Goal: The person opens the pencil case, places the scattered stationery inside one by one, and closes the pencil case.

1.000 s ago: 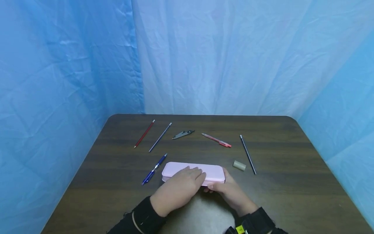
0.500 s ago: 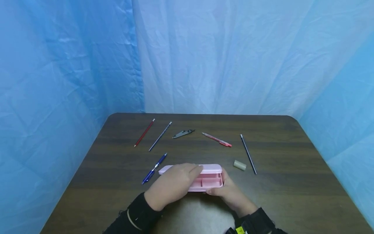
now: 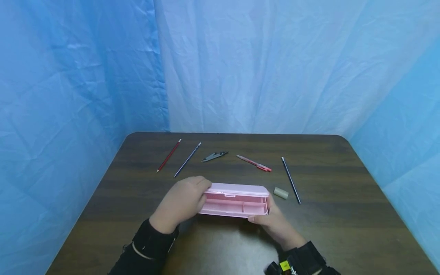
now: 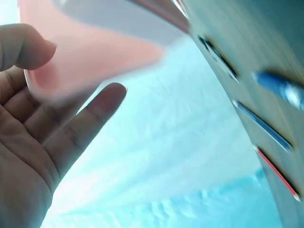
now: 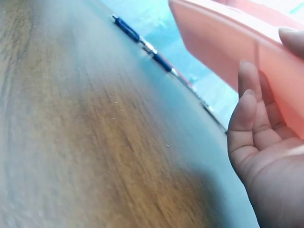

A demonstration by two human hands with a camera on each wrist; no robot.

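Note:
A pink pencil case lies open on the dark wooden table, its lid tipped up at the back and its inner compartments bare. My left hand grips the case's left end, with the pink lid between thumb and fingers in the left wrist view. My right hand holds the right end of the base, thumb on the front edge. A blue pen lies beyond the case in the right wrist view; in the head view my left hand hides it.
Behind the case lie a red pencil, a blue-grey pencil, small grey snips, a red pen and a black pencil. A beige eraser sits beside the case's right end. Blue cloth encloses the table.
The case's lid went from shut to raised. My left hand slid from the lid's top to the left end and now covers the blue pen. My right hand stayed at the right end.

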